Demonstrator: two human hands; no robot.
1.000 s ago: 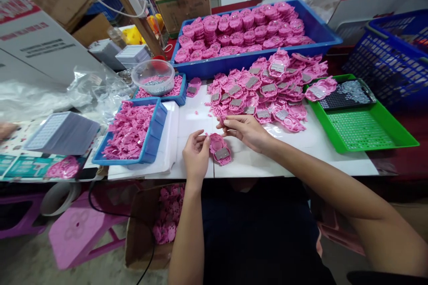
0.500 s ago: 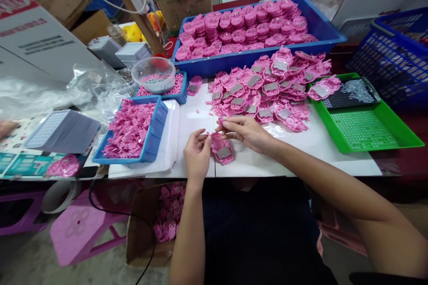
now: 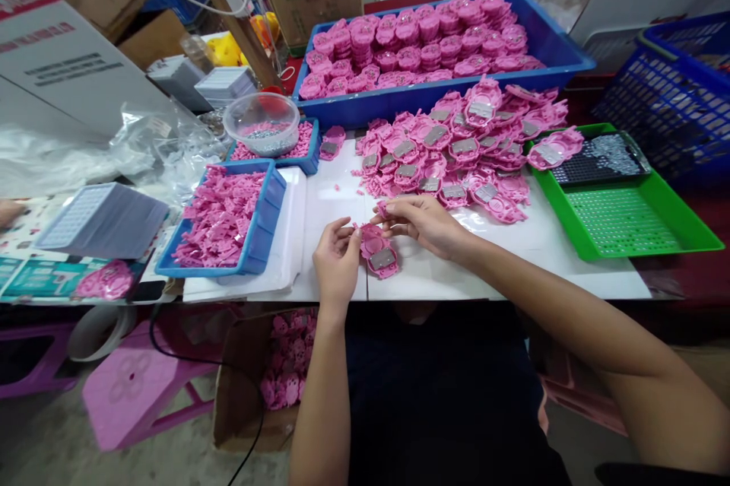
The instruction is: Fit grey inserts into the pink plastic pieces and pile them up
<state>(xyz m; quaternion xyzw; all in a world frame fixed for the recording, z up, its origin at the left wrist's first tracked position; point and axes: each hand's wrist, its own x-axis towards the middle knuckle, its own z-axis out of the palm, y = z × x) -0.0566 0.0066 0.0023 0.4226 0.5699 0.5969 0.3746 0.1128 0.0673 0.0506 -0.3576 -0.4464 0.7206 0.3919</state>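
A pink plastic shell (image 3: 379, 253) with a grey metal plate lies on the white table (image 3: 513, 258) near its front edge. My left hand (image 3: 335, 262) pinches the shell's left side with curled fingers. My right hand (image 3: 425, 223) reaches over its top edge, fingers pressed together on a small pink piece (image 3: 381, 209). Just behind my hands spreads a loose pile of similar pink shells (image 3: 456, 147).
A small blue bin of pink parts (image 3: 228, 216) sits to the left, a clear bowl (image 3: 262, 123) behind it. A long blue tray (image 3: 433, 102) holds stacked pink shells at the back. A green tray (image 3: 621, 220) stands at the right, a blue basket (image 3: 673, 90) beyond.
Both hands stay on the pink shell; my fingers shift only slightly at its top edge. The view has drifted a little.
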